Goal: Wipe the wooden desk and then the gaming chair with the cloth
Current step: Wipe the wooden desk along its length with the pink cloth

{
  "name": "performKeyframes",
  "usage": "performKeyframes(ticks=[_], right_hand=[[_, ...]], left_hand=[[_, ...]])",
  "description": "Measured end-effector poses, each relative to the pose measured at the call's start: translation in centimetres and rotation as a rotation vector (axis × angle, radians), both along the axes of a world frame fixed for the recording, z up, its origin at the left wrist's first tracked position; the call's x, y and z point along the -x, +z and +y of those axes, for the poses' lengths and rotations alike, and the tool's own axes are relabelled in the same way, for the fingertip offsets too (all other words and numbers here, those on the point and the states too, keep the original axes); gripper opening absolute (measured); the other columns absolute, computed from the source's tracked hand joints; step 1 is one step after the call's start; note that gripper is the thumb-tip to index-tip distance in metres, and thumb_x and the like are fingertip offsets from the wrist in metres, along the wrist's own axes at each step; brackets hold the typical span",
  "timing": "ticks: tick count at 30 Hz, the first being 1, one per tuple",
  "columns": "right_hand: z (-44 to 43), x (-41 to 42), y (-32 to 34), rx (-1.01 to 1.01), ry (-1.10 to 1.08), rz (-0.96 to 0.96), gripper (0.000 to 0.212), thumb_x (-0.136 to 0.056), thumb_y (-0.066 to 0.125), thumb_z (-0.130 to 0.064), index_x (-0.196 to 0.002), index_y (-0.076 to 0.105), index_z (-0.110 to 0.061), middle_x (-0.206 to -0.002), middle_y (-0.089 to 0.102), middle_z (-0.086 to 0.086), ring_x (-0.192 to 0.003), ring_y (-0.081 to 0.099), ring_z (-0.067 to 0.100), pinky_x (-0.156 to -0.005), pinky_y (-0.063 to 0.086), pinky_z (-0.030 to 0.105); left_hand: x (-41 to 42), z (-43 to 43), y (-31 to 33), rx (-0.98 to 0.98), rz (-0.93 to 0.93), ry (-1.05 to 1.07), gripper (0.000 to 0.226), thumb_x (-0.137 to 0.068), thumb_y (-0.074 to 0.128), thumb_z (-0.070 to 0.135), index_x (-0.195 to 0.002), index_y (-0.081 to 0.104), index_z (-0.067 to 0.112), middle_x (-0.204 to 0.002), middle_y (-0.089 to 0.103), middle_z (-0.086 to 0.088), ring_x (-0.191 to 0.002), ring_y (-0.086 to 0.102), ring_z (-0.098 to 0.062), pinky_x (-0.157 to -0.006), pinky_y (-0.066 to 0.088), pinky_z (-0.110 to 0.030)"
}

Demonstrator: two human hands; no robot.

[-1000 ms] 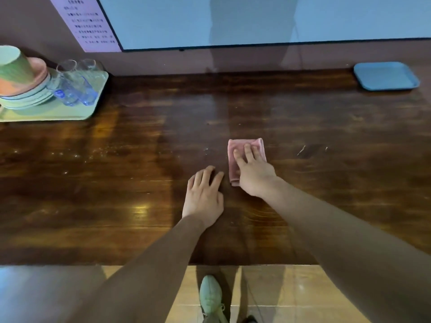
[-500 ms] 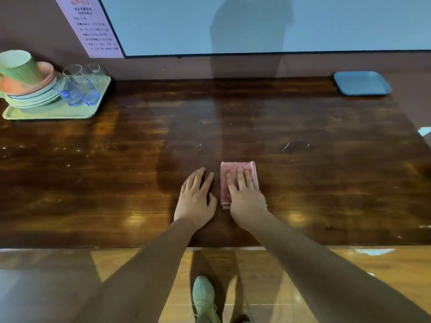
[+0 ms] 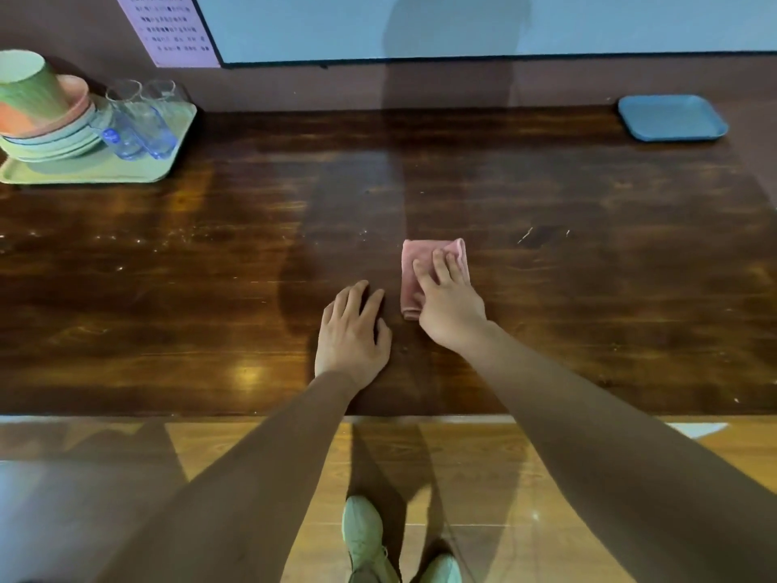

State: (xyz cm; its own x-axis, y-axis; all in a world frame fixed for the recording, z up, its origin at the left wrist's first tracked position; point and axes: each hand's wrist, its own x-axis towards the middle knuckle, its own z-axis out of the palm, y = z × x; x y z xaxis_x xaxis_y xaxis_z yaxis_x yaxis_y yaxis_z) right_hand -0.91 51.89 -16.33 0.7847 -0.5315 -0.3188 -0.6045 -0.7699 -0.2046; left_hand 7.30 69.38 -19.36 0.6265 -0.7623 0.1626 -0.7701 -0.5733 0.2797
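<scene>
A folded pink cloth (image 3: 414, 267) lies on the dark wooden desk (image 3: 210, 288), near its middle. My right hand (image 3: 450, 305) presses flat on the cloth, fingers spread over its near half. My left hand (image 3: 353, 334) rests palm down on the bare wood just left of the cloth, holding nothing. The gaming chair is not in view.
A green tray (image 3: 84, 172) at the back left carries stacked plates (image 3: 54, 136), a green cup (image 3: 25, 90) and clear glasses (image 3: 138, 119). A blue tray (image 3: 672, 117) sits at the back right. White specks (image 3: 525, 235) lie right of the cloth. Below the desk's front edge are the floor and my shoes (image 3: 366, 540).
My right hand pulled the cloth toward the desk's front edge, then pushed it back away from me. My left hand stayed flat on the wood.
</scene>
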Motion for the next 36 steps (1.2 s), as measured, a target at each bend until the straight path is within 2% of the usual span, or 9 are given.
performKeyframes(ticks=[7,10,14,17,20,24,28,32,36], right_hand=[[5.5,6.8,-1.2,0.057,0.070,-0.095,0.086,-0.107,0.046,-0.043,-0.167,-0.012,-0.022,-0.174,-0.018,0.010,-0.160,-0.020,0.032,-0.132,0.000,0.048],[3.8,5.2,-1.3,0.050,0.068,-0.061,0.089,-0.106,0.049,-0.048,-0.167,-0.011,-0.023,-0.173,-0.021,0.008,-0.160,-0.020,0.031,-0.132,-0.003,0.045],[0.1,0.3,-0.1,-0.014,0.020,-0.017,0.081,-0.110,0.046,-0.039,-0.168,-0.010,-0.026,-0.174,-0.023,0.006,-0.160,-0.022,0.030,-0.132,0.007,0.048],[-0.4,-0.8,0.1,0.010,0.027,-0.012,0.077,-0.112,0.043,-0.036,-0.168,-0.009,-0.025,-0.174,-0.022,0.007,-0.160,-0.021,0.030,-0.132,0.004,0.048],[1.5,1.0,-0.2,0.033,0.010,-0.044,0.082,-0.110,0.048,-0.034,-0.168,-0.009,-0.023,-0.174,-0.020,0.009,-0.160,-0.019,0.030,-0.133,0.006,0.048],[7.0,6.7,-0.8,0.128,0.054,-0.128,0.092,-0.105,0.055,-0.045,-0.168,-0.007,-0.017,-0.174,-0.014,0.013,-0.161,-0.016,0.033,-0.133,0.001,0.046],[10.0,10.1,-1.1,0.121,0.087,-0.040,0.096,-0.103,0.054,-0.051,-0.168,-0.009,-0.017,-0.174,-0.016,0.013,-0.160,-0.019,0.033,-0.131,-0.008,0.043],[6.9,7.0,0.0,0.048,0.043,-0.009,0.098,-0.101,0.054,-0.061,-0.169,-0.006,-0.023,-0.175,-0.016,0.008,-0.161,-0.016,0.030,-0.132,0.009,0.045],[4.8,3.8,0.8,-0.029,-0.043,0.022,0.091,-0.104,0.053,-0.053,-0.168,-0.007,-0.028,-0.175,-0.019,0.003,-0.160,-0.019,0.027,-0.128,0.023,0.056]], left_hand=[[1.3,1.0,0.6,-0.017,0.095,0.013,0.054,-0.108,0.041,0.033,-0.161,0.040,0.022,-0.172,0.026,-0.003,-0.158,0.018,-0.020,-0.129,0.012,-0.036],[0.9,0.7,0.2,-0.007,0.076,0.012,0.054,-0.106,0.039,0.034,-0.157,0.045,0.021,-0.169,0.033,-0.004,-0.156,0.025,-0.022,-0.128,0.020,-0.040],[0.7,0.8,-0.2,0.012,0.039,0.015,0.054,-0.103,0.037,0.037,-0.153,0.049,0.021,-0.165,0.038,-0.004,-0.152,0.032,-0.024,-0.126,0.028,-0.043],[0.5,0.8,-0.5,0.008,0.030,0.013,0.051,-0.104,0.040,0.036,-0.152,0.050,0.021,-0.164,0.039,-0.004,-0.151,0.033,-0.025,-0.126,0.029,-0.044],[0.6,0.8,-0.5,0.001,0.005,0.014,0.047,-0.104,0.045,0.033,-0.150,0.052,0.020,-0.161,0.042,-0.005,-0.149,0.036,-0.026,-0.123,0.033,-0.045],[1.2,1.1,-0.2,0.011,-0.012,0.070,0.042,-0.104,0.048,0.030,-0.144,0.058,0.018,-0.151,0.050,-0.009,-0.141,0.042,-0.028,-0.116,0.039,-0.046],[1.5,1.3,0.1,-0.017,0.008,0.080,0.044,-0.106,0.044,0.030,-0.147,0.055,0.019,-0.153,0.048,-0.009,-0.142,0.040,-0.029,-0.117,0.038,-0.047],[1.5,1.5,-0.7,-0.033,-0.003,0.073,0.049,-0.107,0.036,0.033,-0.153,0.048,0.021,-0.158,0.043,-0.008,-0.145,0.035,-0.029,-0.121,0.034,-0.048],[1.2,1.3,-1.1,-0.012,-0.036,0.080,0.049,-0.107,0.036,0.034,-0.154,0.046,0.024,-0.161,0.040,-0.007,-0.148,0.034,-0.028,-0.122,0.032,-0.047]])
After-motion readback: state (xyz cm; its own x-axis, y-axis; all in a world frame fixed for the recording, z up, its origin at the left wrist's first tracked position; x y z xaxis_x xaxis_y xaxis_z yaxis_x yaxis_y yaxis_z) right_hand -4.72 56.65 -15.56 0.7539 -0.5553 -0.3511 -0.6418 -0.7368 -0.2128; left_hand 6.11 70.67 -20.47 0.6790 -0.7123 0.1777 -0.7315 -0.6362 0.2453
